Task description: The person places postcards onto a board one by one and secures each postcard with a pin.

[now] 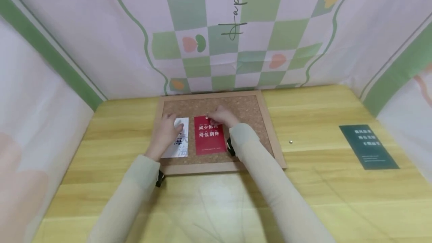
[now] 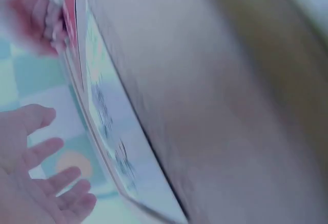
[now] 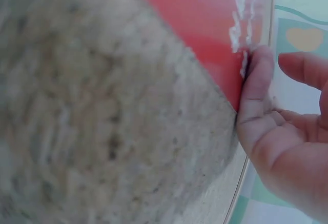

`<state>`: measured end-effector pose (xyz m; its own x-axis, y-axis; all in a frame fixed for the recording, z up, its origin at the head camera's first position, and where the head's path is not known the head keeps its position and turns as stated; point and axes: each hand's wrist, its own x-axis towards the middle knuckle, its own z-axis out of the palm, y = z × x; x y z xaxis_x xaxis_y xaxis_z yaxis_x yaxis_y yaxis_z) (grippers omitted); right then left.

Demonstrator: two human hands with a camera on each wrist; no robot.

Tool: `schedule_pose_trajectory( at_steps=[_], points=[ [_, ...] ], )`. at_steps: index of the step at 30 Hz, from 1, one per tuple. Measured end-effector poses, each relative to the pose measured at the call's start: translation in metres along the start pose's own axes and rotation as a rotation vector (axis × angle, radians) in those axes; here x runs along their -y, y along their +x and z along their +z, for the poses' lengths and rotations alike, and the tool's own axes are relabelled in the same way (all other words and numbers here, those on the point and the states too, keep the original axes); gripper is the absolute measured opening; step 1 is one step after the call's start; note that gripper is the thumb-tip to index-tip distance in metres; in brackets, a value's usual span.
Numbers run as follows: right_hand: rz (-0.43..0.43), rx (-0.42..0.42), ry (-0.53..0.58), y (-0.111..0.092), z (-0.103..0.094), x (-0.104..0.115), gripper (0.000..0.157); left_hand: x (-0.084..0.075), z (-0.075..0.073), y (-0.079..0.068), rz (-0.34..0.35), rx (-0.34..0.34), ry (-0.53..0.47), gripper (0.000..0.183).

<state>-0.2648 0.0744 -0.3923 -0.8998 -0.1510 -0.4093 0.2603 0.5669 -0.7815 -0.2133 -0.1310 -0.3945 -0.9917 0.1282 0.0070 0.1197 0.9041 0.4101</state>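
A white card (image 1: 183, 149) with dark characters lies on the framed cork board (image 1: 236, 104). Over its upper left part hovers my left hand (image 1: 165, 132), fingers spread and curved in the left wrist view, with nothing visible between them. To the right lies a red card (image 1: 210, 145) with white characters. At its top edge my right hand (image 1: 222, 116) touches the card with bent, relaxed fingers; in the right wrist view the thumb (image 3: 305, 70) stands apart from them. A small shiny pushpin (image 1: 207, 117) shows by the right fingertips.
A loose pushpin (image 1: 290, 141) lies on the wooden table (image 1: 314, 115) right of the board. Farther right lies a dark green card (image 1: 368, 147) with white writing. Printed cloth (image 1: 222, 6) hangs behind the table and at both sides.
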Motion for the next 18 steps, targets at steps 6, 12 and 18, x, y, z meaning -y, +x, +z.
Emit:
schedule_pose_trajectory(
  at_steps=[6, 12, 18],
  points=[
    [-0.034, 0.038, 0.01, -0.004, -0.002, -0.001, 0.024, 0.023, -0.007, 0.002, -0.143, -0.005, -0.147, 0.048],
    [-0.054, 0.06, 0.043, -0.006, -0.003, -0.005, 0.02, 0.037, -0.012, -0.002, -0.235, 0.024, -0.242, 0.058],
    [-0.09, 0.101, 0.063, -0.006, -0.006, -0.01, 0.03, 0.045, -0.013, -0.005, -0.244, 0.072, -0.268, 0.059]
  ],
)
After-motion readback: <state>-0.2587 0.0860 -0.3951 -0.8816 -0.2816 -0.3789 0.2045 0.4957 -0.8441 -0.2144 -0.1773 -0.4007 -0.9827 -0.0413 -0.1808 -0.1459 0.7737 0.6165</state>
